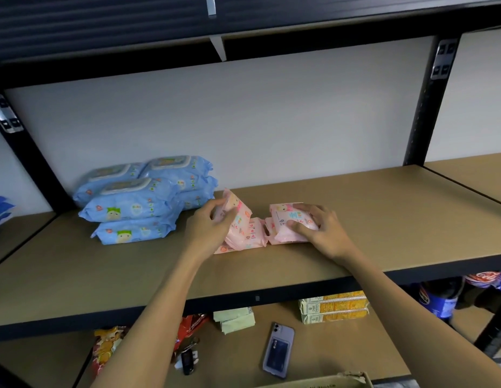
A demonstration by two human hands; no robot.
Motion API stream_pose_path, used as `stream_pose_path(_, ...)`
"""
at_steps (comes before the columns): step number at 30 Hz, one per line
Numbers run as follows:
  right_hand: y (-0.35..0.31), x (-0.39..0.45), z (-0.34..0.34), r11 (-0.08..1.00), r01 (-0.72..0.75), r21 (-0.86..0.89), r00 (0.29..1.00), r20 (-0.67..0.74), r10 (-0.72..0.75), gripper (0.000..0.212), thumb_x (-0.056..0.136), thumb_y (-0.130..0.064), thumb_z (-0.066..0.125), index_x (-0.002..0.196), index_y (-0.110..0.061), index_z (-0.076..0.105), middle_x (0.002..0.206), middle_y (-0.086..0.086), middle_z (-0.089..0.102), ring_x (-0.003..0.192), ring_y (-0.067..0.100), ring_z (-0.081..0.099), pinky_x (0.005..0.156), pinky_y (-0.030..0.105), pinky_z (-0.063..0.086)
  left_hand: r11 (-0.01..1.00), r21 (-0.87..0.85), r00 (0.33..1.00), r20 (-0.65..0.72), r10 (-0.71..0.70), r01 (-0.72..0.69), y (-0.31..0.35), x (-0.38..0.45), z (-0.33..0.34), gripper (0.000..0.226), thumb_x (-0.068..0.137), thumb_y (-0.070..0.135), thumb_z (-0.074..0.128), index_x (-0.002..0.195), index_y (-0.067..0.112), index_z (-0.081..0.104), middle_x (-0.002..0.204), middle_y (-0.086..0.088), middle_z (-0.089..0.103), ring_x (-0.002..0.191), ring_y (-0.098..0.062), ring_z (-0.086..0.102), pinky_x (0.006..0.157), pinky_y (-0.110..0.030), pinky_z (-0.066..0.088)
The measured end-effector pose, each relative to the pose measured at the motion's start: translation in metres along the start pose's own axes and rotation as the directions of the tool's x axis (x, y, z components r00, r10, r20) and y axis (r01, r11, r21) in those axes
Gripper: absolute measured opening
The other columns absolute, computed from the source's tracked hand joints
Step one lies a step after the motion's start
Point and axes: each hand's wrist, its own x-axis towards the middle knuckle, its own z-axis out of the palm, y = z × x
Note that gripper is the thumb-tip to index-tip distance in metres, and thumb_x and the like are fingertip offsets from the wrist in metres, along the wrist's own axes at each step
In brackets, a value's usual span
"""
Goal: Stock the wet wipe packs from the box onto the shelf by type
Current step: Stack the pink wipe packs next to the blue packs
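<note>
Left hand [213, 224] is pinching a tilted pink pack [234, 210]; right hand [318, 229] is gripping another pink pack [288, 217], near the shelf's [383, 219] front edge, blue packs [143, 197] lying toward its left end

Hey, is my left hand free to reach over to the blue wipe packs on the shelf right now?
Probably not without letting go first. The left hand is holding a tilted pink pack. The blue packs sit just to its left on the same shelf board, with nothing between them.

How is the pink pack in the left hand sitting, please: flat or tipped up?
Tipped up: the pink pack leans at an angle in the left hand, above flat pink packs.
</note>
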Motion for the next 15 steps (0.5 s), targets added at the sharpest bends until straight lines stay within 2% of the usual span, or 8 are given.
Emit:
stream_pose_path(3, 0.000, -0.001, 0.000, 1.000, -0.001, 0.005, 1.000, 0.004, 0.001, 0.055, 0.085, -0.059, 0.066, 0.135, -0.038, 0.057, 0.138, -0.004, 0.051, 0.129, 0.020, 0.036, 0.104, 0.035, 0.033, 0.997, 0.074, 1.000, -0.007, 0.013, -0.013, -0.013, 0.003, 0.004, 0.051, 0.090, 0.029, 0.070, 0.138, 0.031, 0.054, 0.123, 0.007, 0.055, 0.112, -0.015, 0.055, 0.083, -0.027, 0.047)
stream_pose_path(6, -0.003, -0.002, -0.001, 1.000, -0.012, 0.021, 1.000, 0.006, 0.012, 0.062, 0.078, -0.064, 0.064, 0.134, -0.039, 0.058, 0.137, -0.004, 0.048, 0.130, 0.019, 0.035, 0.108, 0.036, 0.035, 0.981, 0.193, 0.999, -0.038, -0.011, 0.018, -0.029, 0.005, 0.008, 0.052, 0.091, 0.039, 0.067, 0.141, 0.030, 0.052, 0.132, 0.000, 0.041, 0.130, -0.023, 0.038, 0.109, -0.040, 0.039)
stream_pose_path(8, -0.005, -0.003, -0.002, 0.999, -0.016, 0.037, 1.000, 0.004, 0.016, 0.062, 0.077, -0.064, 0.065, 0.133, -0.037, 0.060, 0.134, -0.003, 0.046, 0.132, 0.018, 0.035, 0.111, 0.037, 0.035, 0.973, 0.226, 0.999, -0.039, -0.035, 0.043, -0.039, 0.003, 0.012, 0.051, 0.094, 0.044, 0.062, 0.141, 0.031, 0.052, 0.135, 0.000, 0.040, 0.135, -0.029, 0.030, 0.113, -0.047, 0.034)
stream_pose_path(12, -0.006, -0.003, -0.002, 0.999, -0.013, 0.052, 1.000, 0.004, 0.013, 0.058, 0.079, -0.060, 0.067, 0.131, -0.035, 0.061, 0.130, -0.003, 0.044, 0.131, 0.017, 0.036, 0.107, 0.031, 0.035, 0.999, 0.047, 0.995, -0.104, 0.003, 0.002, -0.052, -0.003, 0.022, 0.036, 0.094, 0.043, 0.063, 0.130, 0.047, 0.057, 0.123, 0.005, 0.043, 0.135, -0.024, 0.028, 0.118, -0.049, 0.025)
stream_pose_path(15, -0.007, -0.004, -0.002, 0.999, -0.020, 0.029, 1.000, 0.005, 0.020, 0.056, 0.081, -0.061, 0.063, 0.131, -0.036, 0.061, 0.132, -0.002, 0.044, 0.131, 0.017, 0.037, 0.105, 0.028, 0.033, 0.996, 0.049, 0.987, -0.140, 0.084, -0.078, -0.055, -0.002, 0.024, 0.028, 0.093, 0.037, 0.066, 0.121, 0.038, 0.066, 0.125, 0.008, 0.047, 0.129, -0.021, 0.034, 0.117, -0.043, 0.026)
